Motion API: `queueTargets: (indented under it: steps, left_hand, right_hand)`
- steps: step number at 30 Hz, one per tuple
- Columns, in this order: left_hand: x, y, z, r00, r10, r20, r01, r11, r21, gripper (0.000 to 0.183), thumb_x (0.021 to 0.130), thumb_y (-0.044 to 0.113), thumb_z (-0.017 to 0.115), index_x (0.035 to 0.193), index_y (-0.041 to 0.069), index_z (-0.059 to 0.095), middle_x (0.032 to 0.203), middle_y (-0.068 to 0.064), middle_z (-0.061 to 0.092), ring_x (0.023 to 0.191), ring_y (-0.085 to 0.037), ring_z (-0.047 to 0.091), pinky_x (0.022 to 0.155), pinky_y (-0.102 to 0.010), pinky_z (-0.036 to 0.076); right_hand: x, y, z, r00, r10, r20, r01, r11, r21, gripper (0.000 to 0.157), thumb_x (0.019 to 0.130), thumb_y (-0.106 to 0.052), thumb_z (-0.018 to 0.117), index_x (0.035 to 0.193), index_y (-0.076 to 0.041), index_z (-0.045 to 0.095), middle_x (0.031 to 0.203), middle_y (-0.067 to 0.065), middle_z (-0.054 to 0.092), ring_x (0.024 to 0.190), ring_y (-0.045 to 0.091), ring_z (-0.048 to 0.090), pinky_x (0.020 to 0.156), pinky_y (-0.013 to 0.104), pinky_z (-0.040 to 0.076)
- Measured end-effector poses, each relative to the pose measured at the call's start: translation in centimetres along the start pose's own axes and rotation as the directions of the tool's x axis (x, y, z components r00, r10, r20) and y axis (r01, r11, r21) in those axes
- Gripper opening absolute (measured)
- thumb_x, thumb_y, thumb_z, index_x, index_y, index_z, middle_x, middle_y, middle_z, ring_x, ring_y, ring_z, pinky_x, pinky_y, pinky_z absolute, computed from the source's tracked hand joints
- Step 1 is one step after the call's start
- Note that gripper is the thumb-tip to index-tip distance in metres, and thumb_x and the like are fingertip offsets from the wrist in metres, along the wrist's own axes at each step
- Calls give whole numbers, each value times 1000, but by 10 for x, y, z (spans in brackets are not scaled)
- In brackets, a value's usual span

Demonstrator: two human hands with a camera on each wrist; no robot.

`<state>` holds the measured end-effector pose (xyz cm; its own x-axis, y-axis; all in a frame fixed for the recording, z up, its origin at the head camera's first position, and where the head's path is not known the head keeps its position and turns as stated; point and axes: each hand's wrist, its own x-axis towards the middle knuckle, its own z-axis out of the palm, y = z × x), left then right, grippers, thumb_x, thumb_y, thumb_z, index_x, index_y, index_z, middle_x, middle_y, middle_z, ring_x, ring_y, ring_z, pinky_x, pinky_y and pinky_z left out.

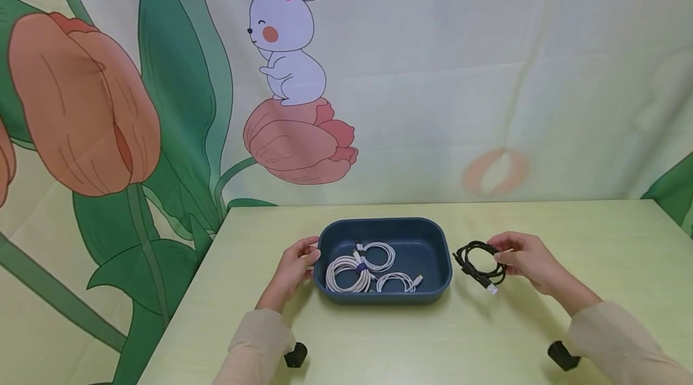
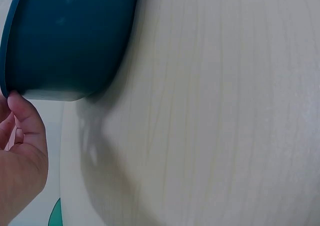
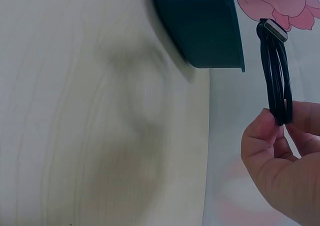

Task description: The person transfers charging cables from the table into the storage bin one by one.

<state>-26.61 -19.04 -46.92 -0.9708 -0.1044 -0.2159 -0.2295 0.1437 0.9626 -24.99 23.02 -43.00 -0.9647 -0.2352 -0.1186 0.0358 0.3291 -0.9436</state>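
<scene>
A dark blue plastic bin [image 1: 383,299] sits on the table with several coiled white cables inside. One bundle, a larger white cable [image 1: 346,275], has a dark blue tie around it. My left hand [image 1: 295,264] grips the bin's left end; in the left wrist view, the thumb of that hand [image 2: 27,141] lies at the rim, its other fingers partly hidden. To the right of the bin, my right hand [image 1: 522,258] pinches a coiled black USB cable [image 1: 470,264] above the table. The right wrist view shows the black coil [image 3: 275,81] edge-on between thumb and fingers.
The pale wood-grain table [image 1: 411,343] ends at a printed cloth backdrop [image 1: 422,90] with tulips and a rabbit. A black piece [image 1: 295,355] is by the left sleeve, and another black piece [image 1: 563,355] is by the right sleeve.
</scene>
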Motion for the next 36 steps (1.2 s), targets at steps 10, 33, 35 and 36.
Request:
queueTargets:
  steps: [10, 33, 35, 36]
  left_hand:
    - [-1, 1, -1, 1000, -4, 4, 4, 1000, 2, 36, 89, 6, 49, 125, 8, 48, 95, -6, 45, 76, -16, 47, 56, -22, 42]
    - [0, 0, 0, 1000, -7, 0, 7, 1000, -7, 37, 88, 7, 50, 125, 8, 47, 95, -5, 44, 73, -14, 46, 55, -22, 42]
    - [0, 0, -1, 1000, -7, 3, 7, 1000, -2, 37, 89, 7, 49, 125, 8, 47, 95, -5, 45, 73, -14, 46, 55, -22, 42]
    - [0, 0, -1, 1000, -8, 3, 8, 1000, -3, 37, 89, 7, 49, 125, 8, 47, 95, -5, 45, 73, -14, 46, 55, -22, 42]
  right_hand:
    - [7, -12, 4, 1000, -17, -6, 17, 1000, -5, 32, 83, -1, 50, 113, 11, 46, 83, -5, 53, 71, 5, 50, 61, 26, 47]
    - [29, -28, 33, 999, 14, -51, -12, 999, 40, 32, 82, 1, 53, 113, 9, 48, 78, -4, 51, 68, 10, 52, 61, 27, 49]
    - [32, -28, 37, 998, 22, -56, -20, 999, 47, 33, 82, 1, 53, 113, 9, 48, 79, -4, 51, 69, 10, 52, 61, 27, 49]
    - [33, -28, 38, 998, 23, -56, -20, 999, 49, 33, 82, 1, 53, 113, 9, 48, 79, -4, 51, 69, 10, 52, 61, 27, 49]
